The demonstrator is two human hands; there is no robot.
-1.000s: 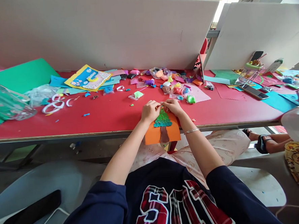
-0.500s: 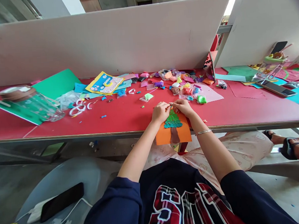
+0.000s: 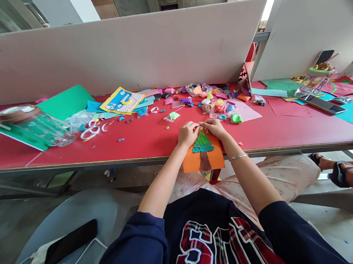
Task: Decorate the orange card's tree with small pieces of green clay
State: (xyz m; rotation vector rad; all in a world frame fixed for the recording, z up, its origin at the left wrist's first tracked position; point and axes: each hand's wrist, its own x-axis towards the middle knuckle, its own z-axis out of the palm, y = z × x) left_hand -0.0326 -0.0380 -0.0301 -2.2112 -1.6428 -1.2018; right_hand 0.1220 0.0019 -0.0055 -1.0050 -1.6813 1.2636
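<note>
An orange sheet of paper (image 3: pixel 188 162) lies at the table's front edge and juts out over it. On it is a tree (image 3: pixel 202 144) with a brown trunk and overlapping pieces shading from teal at the bottom to light green at the top. My left hand (image 3: pixel 189 132) and my right hand (image 3: pixel 212 127) meet over the upper part of the sheet. The fingertips of both are pinched close together. Whatever is between them is too small to make out. My hands cover the top of the sheet.
Bags of coloured clay (image 3: pixel 219 107) and a bag of pale green clay (image 3: pixel 173 116) lie beyond my hands. White-handled scissors (image 3: pixel 89 132) and a clear bottle (image 3: pixel 56 129) are to the left. A phone (image 3: pixel 322 104) lies at the right. Behind stands a white partition (image 3: pixel 124 55).
The whole view has shifted slightly. My hands stay pinched together over the top of the orange sheet, with only a small movement of the fingers.
</note>
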